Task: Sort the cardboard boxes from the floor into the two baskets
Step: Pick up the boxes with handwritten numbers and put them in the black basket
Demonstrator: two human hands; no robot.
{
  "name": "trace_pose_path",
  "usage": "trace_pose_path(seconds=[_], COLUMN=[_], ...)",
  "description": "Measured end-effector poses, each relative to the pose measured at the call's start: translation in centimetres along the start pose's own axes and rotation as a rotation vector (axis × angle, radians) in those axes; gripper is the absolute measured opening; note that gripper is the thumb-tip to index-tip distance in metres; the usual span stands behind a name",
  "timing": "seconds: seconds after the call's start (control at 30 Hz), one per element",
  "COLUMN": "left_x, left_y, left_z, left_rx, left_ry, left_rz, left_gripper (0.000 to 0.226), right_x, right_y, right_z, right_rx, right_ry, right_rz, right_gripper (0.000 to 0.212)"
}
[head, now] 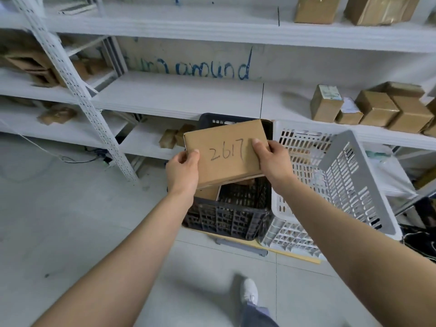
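I hold a flat brown cardboard box point(226, 140) marked "2617" with both hands, tilted, above the black basket point(231, 218). My left hand point(182, 169) grips its left lower edge, my right hand point(271, 159) its right edge. Inside the black basket another brown box point(207, 192) shows beneath the one I hold. The white basket point(354, 175) stands right beside the black one, on its right, and I see no box in the visible part of it.
White metal shelving point(179, 95) runs behind the baskets, with several brown boxes point(377, 109) on its right side and more on the top shelf. A slanted shelf post point(94, 114) stands at left. Cables lie on the floor at left. My shoe point(249, 291) is below.
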State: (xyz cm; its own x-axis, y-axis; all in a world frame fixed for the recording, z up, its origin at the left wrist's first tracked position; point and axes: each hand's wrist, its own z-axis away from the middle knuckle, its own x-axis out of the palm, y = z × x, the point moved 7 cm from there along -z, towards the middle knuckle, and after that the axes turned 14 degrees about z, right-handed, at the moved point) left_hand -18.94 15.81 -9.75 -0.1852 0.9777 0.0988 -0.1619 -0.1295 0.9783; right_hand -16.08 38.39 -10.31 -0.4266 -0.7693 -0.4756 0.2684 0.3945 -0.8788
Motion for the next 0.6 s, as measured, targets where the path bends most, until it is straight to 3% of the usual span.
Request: trace_pose_path(seconds=[0.13,0.47,0.6], left_x=[2.1,7.1,8.0], left_y=[-2.2,-10.1,-14.0], left_z=[-3.1,-7.4,-7.8], left_rx=[-0.088,-0.360,-0.537], left_ry=[0.050,0.193,0.220], left_rz=[-0.001,0.061,0.190], left_gripper=[0.024,0.016,0.038], right_x=[1.3,3.6,6.1], right_y=[2.0,6.3,7.8], right_z=[-4.9,-15.6,-18.1], right_rx=[0.054,0.109,0.127], right_ry=[-0.086,-0.338,-0.461], right_rz=[0.018,0.271,0.381], right_gripper=[0.051,0.050,0.044])
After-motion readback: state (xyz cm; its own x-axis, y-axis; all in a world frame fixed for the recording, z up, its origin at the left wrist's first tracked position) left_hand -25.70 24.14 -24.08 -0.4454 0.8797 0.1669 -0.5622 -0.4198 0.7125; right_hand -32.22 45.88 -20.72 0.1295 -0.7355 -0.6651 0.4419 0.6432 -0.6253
